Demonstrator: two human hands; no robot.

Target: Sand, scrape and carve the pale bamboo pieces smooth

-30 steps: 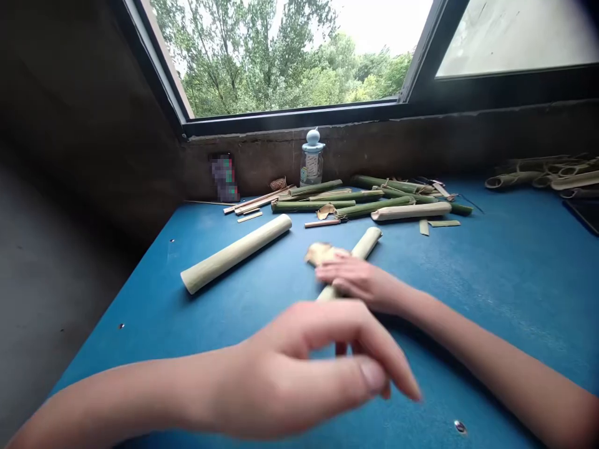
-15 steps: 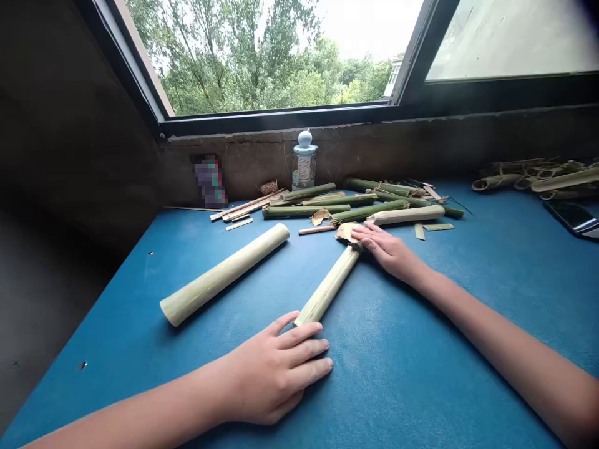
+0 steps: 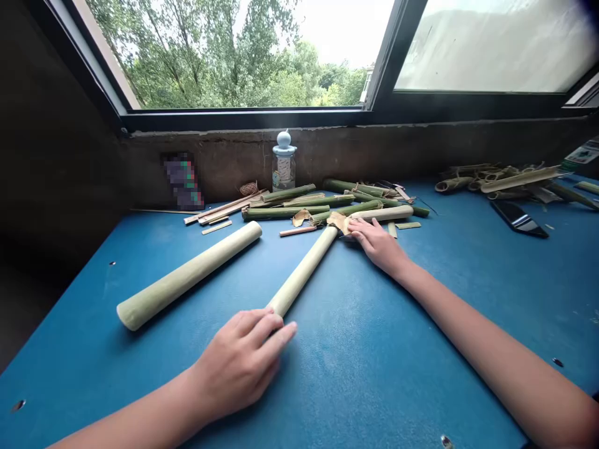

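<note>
A pale, peeled bamboo piece (image 3: 304,268) lies slanting across the middle of the blue table, its rounded side up. My left hand (image 3: 243,355) has its fingers closed round the near end, hiding that tip. At the far end, my right hand (image 3: 377,243) pinches a curled, tan sheet of sandpaper (image 3: 337,221), which sits beside the bamboo's far tip; whether it touches the tip I cannot tell. To the left rests a thicker peeled bamboo tube (image 3: 189,274), apart from both hands. Just beyond my right fingers is another pale bamboo length (image 3: 384,213).
Green bamboo pieces (image 3: 285,212) and thin strips are heaped along the wall, with another tan scrap (image 3: 301,217) among them. Behind them stands a clear bottle (image 3: 284,165) with a blue lid. More split bamboo (image 3: 515,179) and a dark flat object (image 3: 517,218) lie at right.
The view has swung right, so things sit further left. My left fingers have closed on the bamboo's near end, and its rounded side shows where a flatter face showed before.
</note>
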